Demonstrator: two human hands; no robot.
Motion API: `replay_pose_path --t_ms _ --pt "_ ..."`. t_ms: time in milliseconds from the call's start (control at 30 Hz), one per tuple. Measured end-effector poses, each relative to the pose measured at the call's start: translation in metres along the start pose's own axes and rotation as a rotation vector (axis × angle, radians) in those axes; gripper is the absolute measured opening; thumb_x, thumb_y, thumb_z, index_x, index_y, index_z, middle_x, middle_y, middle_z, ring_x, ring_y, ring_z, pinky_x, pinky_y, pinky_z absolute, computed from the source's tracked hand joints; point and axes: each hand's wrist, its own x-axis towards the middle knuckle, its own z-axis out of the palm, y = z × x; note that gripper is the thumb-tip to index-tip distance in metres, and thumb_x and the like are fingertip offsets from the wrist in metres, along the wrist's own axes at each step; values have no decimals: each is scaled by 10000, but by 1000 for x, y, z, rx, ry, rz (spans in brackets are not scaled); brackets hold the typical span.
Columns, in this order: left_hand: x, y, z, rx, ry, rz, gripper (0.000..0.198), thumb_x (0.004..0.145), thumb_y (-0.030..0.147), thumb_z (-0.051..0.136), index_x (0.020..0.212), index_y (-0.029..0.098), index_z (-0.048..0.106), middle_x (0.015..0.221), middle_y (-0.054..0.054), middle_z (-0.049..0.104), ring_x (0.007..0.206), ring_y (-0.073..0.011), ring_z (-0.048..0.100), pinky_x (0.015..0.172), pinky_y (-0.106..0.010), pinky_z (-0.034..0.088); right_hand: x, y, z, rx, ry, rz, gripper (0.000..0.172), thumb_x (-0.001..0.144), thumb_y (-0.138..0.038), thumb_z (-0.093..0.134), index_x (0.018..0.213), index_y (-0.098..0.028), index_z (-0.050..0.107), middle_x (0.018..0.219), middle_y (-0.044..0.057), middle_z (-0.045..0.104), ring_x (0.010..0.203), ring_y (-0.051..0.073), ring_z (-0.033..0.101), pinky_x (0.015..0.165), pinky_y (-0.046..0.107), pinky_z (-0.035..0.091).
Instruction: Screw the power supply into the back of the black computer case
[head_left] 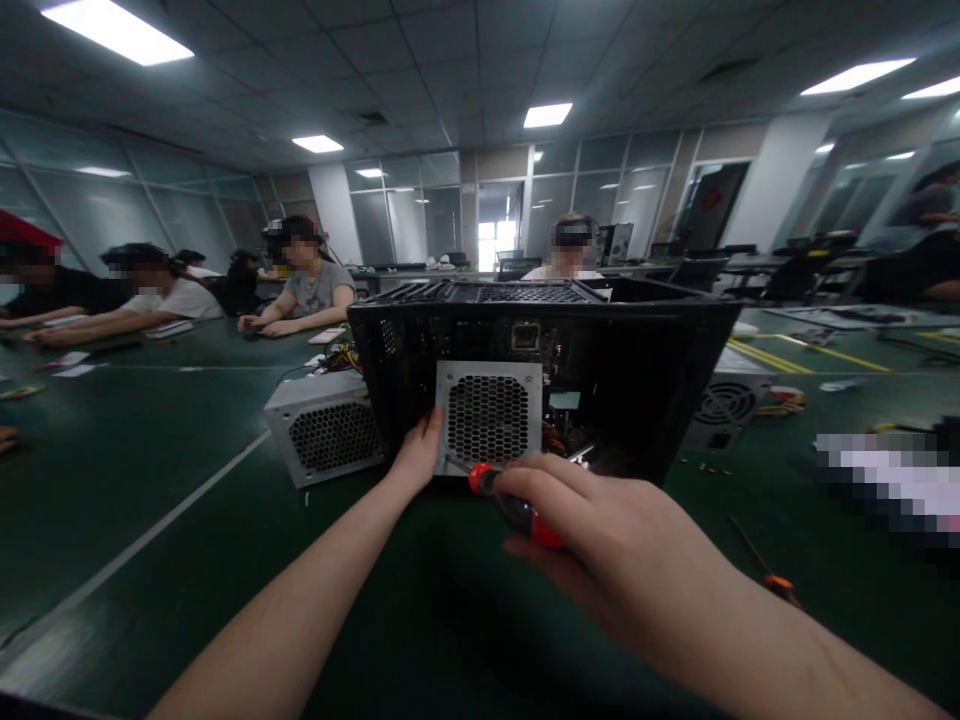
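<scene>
A black computer case (630, 390) lies on the table in front of me, its open side facing me. A silver power supply (491, 415) with a honeycomb grille sits upright at the opening. My left hand (420, 455) grips its left edge; part of the fingers is hidden behind it. In my right hand (577, 505) is a screwdriver (517, 510) with a red and black handle, the fingers wrapped round it. Its shaft points at the lower left corner of the power supply; whether the tip sits in a screw is too small to tell.
A second power supply (326, 430) stands left of the case, and a third (724, 410) to its right. Several small screws (709, 467) and another screwdriver (776, 585) lie on the right of the green table (187, 580). Other people sit across and to the left.
</scene>
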Motion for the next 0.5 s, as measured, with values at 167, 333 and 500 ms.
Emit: replay_pose_path --t_ms 167,333,500 --pt "1 -2 0 -10 -7 3 749 825 679 227 1189 122 571 1233 -160 589 1214 -262 496 1043 -376 332 3 3 4 -141 139 99 228 779 -365 621 901 -185 555 717 11 654 536 178 610 425 279 416" --pt "0 0 0 -47 -18 -3 748 828 673 234 1226 122 545 1261 -160 569 1228 -262 483 1064 -389 308 9 17 16 -147 421 198 219 844 -340 527 915 -141 587 811 90 653 690 193 635 532 285 487" --pt "-2 5 0 -35 -20 -55 704 856 627 227 1233 123 540 1294 -153 544 1264 -261 444 1068 -391 308 12 28 20 -104 478 -11 220 873 -164 472 1048 -145 605 1065 131 604 924 197 591 766 330 516"
